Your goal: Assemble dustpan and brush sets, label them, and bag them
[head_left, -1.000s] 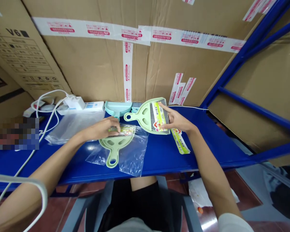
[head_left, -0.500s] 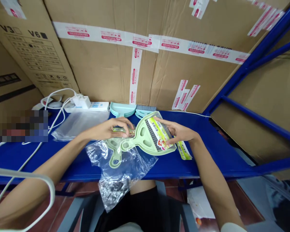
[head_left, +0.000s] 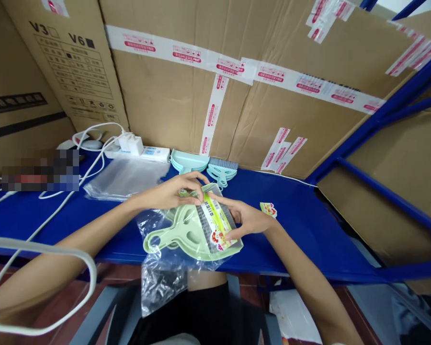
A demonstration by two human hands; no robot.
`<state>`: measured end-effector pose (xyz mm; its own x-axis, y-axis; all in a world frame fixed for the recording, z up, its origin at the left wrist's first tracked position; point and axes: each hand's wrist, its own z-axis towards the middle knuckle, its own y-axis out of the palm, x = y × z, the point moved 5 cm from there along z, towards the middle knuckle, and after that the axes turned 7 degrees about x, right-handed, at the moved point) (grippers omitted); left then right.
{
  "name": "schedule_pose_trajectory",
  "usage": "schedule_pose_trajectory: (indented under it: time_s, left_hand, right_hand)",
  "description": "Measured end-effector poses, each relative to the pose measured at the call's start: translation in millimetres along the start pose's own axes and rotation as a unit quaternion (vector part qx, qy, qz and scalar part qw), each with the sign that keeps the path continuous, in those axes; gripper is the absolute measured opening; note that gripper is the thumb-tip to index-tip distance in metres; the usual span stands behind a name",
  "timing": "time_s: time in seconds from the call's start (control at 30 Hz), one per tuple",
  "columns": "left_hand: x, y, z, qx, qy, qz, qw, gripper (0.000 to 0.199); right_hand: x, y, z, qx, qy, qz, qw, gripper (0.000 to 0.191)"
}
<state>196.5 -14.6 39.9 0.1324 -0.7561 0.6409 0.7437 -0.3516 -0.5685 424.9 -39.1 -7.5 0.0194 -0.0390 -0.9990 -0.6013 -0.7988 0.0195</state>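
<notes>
dustpan set [head_left: 197,230], pale green with a brush tucked inside under a printed label [head_left: 215,221], sits above the near edge of the blue shelf [head_left: 309,225], tilted with its handle toward the left. right hand [head_left: 244,218] grips its far side, thumb across the label, seemingly to steady it. left hand [head_left: 175,191] pinches the mouth of a clear plastic bag [head_left: 161,273], which hangs crumpled below the pan, apparently held open. further back lie stacked blue dustpans [head_left: 188,162], blue brushes [head_left: 222,168], a flat pile of bags [head_left: 124,177], a white power strip [head_left: 140,151] and a loose sticker [head_left: 268,209].
</notes>
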Motion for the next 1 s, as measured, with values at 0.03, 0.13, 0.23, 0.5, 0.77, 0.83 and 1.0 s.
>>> schedule_pose_trajectory:
  time_s: [0.03,0.13,0.23,0.5,0.77,0.83,1.0]
  left_hand:
    - [0,-0.3,0,-0.001,0.0,0.004,1.0,0.013]
    - [2,-1.9,1,-0.006,-0.005,0.009,1.0,0.014]
    - [9,-8.1,2,-0.009,-0.014,-0.001,1.0,0.016]
    - [-17,-109.7,-25,0.456,-0.111,-0.104,0.877,0.029]
    - [-35,-32.5,-7,0.175,-0.29,-0.297,0.893,0.049]
    - [-33,-21.0,-6,0.193,-0.297,-0.324,0.877,0.033]
    - [-45,-11.9,-8,0.234,-0.332,-0.378,0.832,0.017]
  right_hand:
    - [2,4,2,0.0,0.0,0.001,1.0,0.129]
    - [8,16,6,-0.001,0.008,0.005,1.0,0.126]
    - [14,26,9,0.001,0.015,0.023,1.0,0.129]
    - [-5,7,8,0.138,-0.053,0.037,0.988,0.142]
    - [-22,-28,0,0.29,-0.128,0.007,0.948,0.149]
    - [-20,-31,0,0.306,-0.119,0.007,0.945,0.15]
    - [-19,-34,-1,0.309,-0.12,0.016,0.943,0.148]
